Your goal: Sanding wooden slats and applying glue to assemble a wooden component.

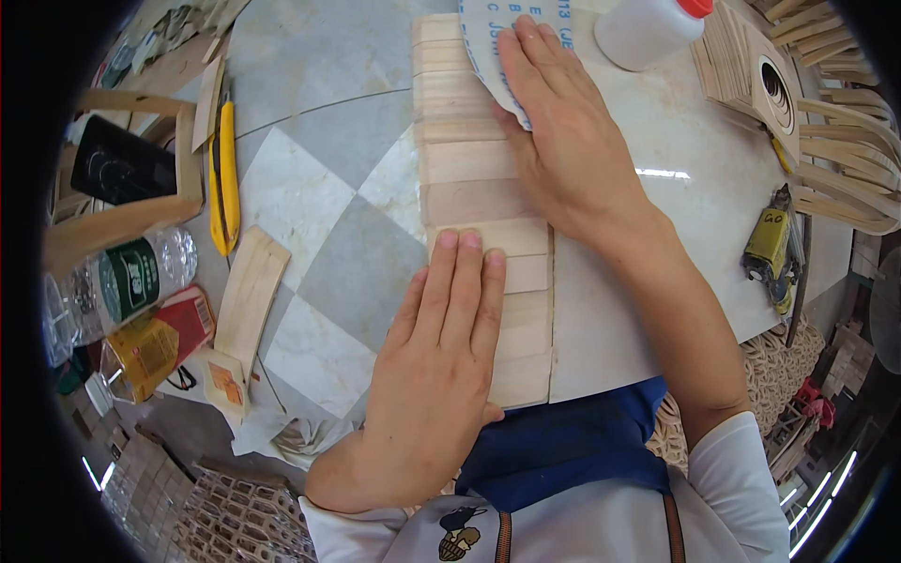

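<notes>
The table (319,188) has a grey and white checked top. Down its middle runs a row of pale wooden slats (479,169), laid side by side from the near edge to the far side. The left hand (441,366) lies flat on the nearest slats, fingers straight and pressed together. The right hand (563,141) presses a sheet of sandpaper (488,28) flat onto the far slats, fingers slightly spread. A white bottle with a red cap (648,28) stands just beyond that hand. A yellow utility knife (225,178) lies well to the left, near a curved wooden piece (249,296).
</notes>
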A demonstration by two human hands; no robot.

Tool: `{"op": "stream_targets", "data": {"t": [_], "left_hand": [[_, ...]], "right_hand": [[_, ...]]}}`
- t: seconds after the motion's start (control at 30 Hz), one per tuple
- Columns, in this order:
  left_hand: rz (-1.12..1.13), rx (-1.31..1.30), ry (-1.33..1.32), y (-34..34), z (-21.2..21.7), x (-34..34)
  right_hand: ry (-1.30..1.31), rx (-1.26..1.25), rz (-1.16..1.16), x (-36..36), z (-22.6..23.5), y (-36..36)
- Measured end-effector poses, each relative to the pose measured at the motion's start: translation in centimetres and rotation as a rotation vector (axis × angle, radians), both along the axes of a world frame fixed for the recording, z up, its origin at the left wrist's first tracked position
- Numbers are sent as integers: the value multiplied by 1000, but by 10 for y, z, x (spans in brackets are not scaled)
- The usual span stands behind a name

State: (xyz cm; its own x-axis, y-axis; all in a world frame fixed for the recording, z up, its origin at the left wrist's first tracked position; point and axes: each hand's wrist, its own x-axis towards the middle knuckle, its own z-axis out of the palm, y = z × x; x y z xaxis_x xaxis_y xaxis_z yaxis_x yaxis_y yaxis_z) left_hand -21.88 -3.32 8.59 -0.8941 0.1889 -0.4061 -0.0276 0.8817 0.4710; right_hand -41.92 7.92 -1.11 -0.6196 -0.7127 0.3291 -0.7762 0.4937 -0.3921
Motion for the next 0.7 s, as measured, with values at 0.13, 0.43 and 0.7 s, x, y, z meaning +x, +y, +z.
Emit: {"op": "stream_targets", "data": {"t": [0.13,0.43,0.7], "left_hand": [[-13,-16,72,1,-2,5],[106,28,206,6,-10,16],[143,13,274,4,-25,23]], "right_hand": [[-106,63,51,35,17,24],[-300,234,192,124,54,107],[-1164,168,594,161,115,203]]}}
